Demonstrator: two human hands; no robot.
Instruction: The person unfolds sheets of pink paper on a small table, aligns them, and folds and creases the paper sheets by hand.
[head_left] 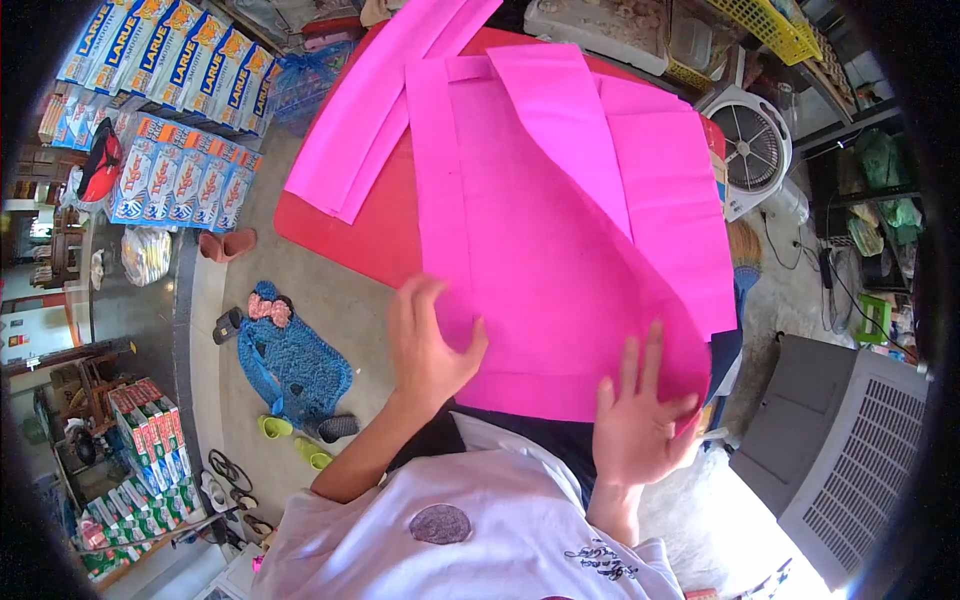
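Note:
A large bright pink sheet [560,270] lies over the red table [345,235], its near edge by the person's lap. Its right part is folded over in a diagonal curve. My left hand [430,345] is at the sheet's near left edge, thumb and fingers apart in a curved shape, with nothing seen between them. My right hand [645,415] rests at the near right edge, fingers spread, palm turned partly up. More folded pink pieces [665,190] lie beneath or beside the sheet at the right. Another folded pink strip [375,110] lies on the table's left side.
A fan [745,145] stands right of the table, with a broom [745,255] and a grey air cooler [830,430] nearer. Stacked drink boxes [180,170] are at the upper left. A blue knitted bag [300,365] and green shoes [275,427] lie on the floor at left.

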